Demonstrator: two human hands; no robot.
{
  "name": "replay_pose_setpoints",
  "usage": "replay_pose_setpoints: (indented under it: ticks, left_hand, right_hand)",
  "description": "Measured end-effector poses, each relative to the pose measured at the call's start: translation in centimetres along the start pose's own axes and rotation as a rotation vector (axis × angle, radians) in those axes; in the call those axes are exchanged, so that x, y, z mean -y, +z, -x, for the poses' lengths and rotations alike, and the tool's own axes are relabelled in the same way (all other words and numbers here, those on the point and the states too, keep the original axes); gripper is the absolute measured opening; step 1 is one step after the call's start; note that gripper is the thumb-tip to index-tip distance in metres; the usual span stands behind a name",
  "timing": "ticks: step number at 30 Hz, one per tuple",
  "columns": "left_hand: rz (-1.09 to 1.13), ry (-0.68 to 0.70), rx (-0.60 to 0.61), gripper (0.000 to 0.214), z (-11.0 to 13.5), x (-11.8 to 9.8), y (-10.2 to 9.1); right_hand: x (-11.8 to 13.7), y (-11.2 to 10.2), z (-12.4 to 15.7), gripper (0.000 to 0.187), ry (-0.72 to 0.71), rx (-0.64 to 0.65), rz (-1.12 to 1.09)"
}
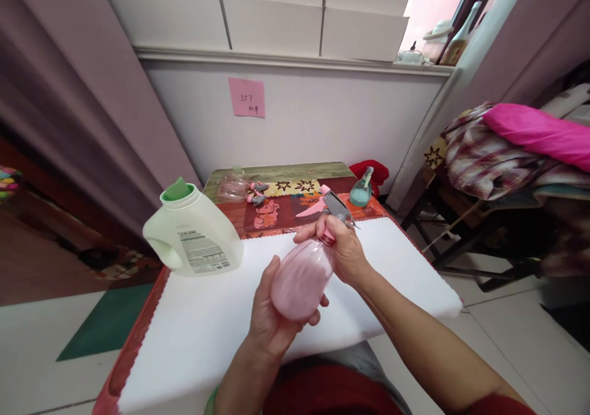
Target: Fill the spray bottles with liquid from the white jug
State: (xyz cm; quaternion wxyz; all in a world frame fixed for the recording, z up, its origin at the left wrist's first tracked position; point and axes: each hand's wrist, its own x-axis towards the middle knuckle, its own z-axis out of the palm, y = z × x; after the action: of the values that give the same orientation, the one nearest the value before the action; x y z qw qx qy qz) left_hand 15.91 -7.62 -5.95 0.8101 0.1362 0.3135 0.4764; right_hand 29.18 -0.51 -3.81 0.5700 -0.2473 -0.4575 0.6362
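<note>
I hold a pink spray bottle [302,276] tilted above the white foam sheet [207,329] on the small table. My left hand [270,316] cups the bottle's round body from below, fingers wrapped round it. My right hand [343,249] grips the bottle's neck just under the pink and grey trigger head [329,206]. A white detergent jug [193,233] with a green cap stands on the sheet's far left corner, apart from both hands.
At the table's far end lie a clear pink spray bottle [237,189] on its side and a teal spray bottle [361,190] upright. A pink note [246,97] is stuck on the wall. Clothes are piled on a rack [507,144] at right.
</note>
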Motion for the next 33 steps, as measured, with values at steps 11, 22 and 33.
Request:
replay_pose_setpoints:
  ticks: [11, 22, 33]
  left_hand:
    - [-1.343, 1.686, -0.391, 0.092, -1.6, 2.1, -4.0]
    - [-1.576, 1.968, -0.392, 0.094, -2.1, 0.9, -5.0]
    - [-0.085, 0.822, -0.424, 0.073, -0.7, 1.3, 0.6]
  right_hand:
    - [0.3, 2.3, 0.3, 0.045, 0.144, -0.214, -0.062]
    - [-0.5, 3.0, 0.4, 0.042, 0.106, -0.247, -0.107]
    - [-0.6, 2.8, 0.9, 0.035, -0.166, -0.163, -0.137]
